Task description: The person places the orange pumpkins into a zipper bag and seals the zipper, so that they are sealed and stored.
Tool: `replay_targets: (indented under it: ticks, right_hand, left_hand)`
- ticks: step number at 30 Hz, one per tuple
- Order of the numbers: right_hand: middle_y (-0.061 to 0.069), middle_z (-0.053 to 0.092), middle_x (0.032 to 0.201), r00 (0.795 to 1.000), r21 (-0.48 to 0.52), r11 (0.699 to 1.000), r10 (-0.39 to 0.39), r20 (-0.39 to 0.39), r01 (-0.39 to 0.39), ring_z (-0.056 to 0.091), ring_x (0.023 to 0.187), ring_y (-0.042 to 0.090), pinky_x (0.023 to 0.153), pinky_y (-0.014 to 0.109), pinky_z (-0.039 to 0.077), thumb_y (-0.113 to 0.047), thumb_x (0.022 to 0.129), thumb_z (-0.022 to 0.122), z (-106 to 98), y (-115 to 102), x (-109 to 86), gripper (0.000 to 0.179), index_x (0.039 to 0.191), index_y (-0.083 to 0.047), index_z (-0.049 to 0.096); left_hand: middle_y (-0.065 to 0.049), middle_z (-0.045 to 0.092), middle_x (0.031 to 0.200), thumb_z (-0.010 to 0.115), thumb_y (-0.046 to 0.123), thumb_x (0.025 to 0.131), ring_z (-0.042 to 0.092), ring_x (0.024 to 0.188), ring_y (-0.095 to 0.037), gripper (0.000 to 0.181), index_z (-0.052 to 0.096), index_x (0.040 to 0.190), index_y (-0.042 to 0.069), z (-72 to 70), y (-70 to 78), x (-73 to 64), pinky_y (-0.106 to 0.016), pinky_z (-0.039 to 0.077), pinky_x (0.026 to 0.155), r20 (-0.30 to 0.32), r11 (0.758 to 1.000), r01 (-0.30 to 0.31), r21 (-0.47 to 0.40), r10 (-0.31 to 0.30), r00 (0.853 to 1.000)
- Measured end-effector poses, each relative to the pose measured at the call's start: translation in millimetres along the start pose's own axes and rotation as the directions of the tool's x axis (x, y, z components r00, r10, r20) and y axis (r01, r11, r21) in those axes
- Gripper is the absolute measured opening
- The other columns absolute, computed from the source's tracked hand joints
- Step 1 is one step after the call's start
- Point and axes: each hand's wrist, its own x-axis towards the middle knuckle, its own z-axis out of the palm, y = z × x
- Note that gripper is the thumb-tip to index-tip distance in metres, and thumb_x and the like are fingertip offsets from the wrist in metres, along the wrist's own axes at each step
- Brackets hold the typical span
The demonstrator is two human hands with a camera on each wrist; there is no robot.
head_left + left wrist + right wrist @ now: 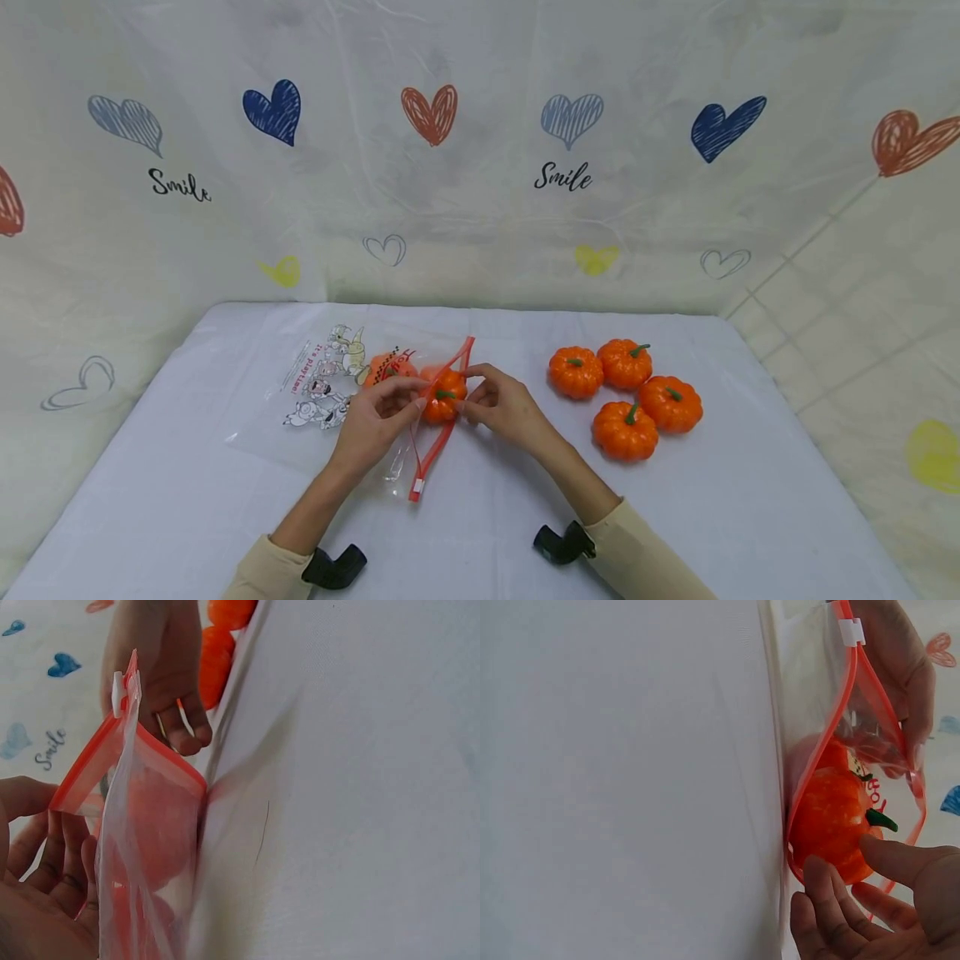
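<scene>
A clear plastic zip bag (258,429) with a red slider strip (433,452) and printed cartoon figures lies on the table. Its mouth gapes toward the right. My left hand (378,421) pinches the upper lip of the mouth between thumb and fingers. Just inside the opening sits a small orange toy pumpkin (829,821) with a green stem. My right hand (510,408) holds this pumpkin from its right side, thumb near the stem and fingers by the lower lip. Deeper in the bag, more orange pumpkin (386,367) shows through the printed plastic.
Several more orange pumpkins stand grouped right of my right hand, among them a near one (625,432) and a left one (576,372). A white cloth covers the table (750,517). Behind it hangs a pale curtain (487,200) with printed hearts.
</scene>
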Motion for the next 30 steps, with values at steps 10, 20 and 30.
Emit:
replay_targets:
  ticks: [10, 20, 30]
  right_hand:
    - [0.014, 0.074, 0.110, 0.997, 0.071, 0.997, -0.001, 0.079, -0.004, 0.072, 0.087, 0.016, 0.073, 0.026, 0.059, -0.009, 0.095, 0.074, 3.9, 0.6, 3.4, 0.051, 0.143, -0.014, 0.057]
    - [0.016, 0.070, 0.115, 0.992, 0.114, 0.993, -0.025, 0.121, 0.011, 0.073, 0.091, 0.020, 0.079, 0.030, 0.062, -0.009, 0.096, 0.073, 8.9, -2.8, 5.2, 0.054, 0.146, -0.012, 0.053]
    - [0.022, 0.066, 0.131, 0.987, 0.204, 0.979, -0.027, 0.159, -0.006, 0.073, 0.106, 0.028, 0.086, 0.036, 0.064, -0.002, 0.097, 0.068, 13.1, -2.9, 7.9, 0.051, 0.146, -0.005, 0.051]
  left_hand:
    - [-0.009, 0.066, 0.104, 0.073, 0.019, 0.097, 0.062, 0.093, -0.016, 0.024, 0.074, 0.121, 0.015, 0.4, 1.6, -0.2, -0.017, 0.055, 0.081, -0.004, 1.000, 0.007, 0.008, -0.007, 1.000]
    - [-0.010, 0.067, 0.105, 0.073, 0.019, 0.098, 0.063, 0.093, -0.015, 0.025, 0.073, 0.122, 0.014, 1.0, 3.6, -1.0, -0.016, 0.055, 0.083, 0.000, 1.000, 0.001, -0.005, -0.001, 1.000]
    - [-0.009, 0.068, 0.105, 0.074, 0.018, 0.097, 0.063, 0.094, -0.013, 0.026, 0.074, 0.122, 0.014, 1.5, 2.7, -0.3, -0.017, 0.055, 0.084, -0.009, 1.000, 0.001, -0.001, -0.001, 1.000]
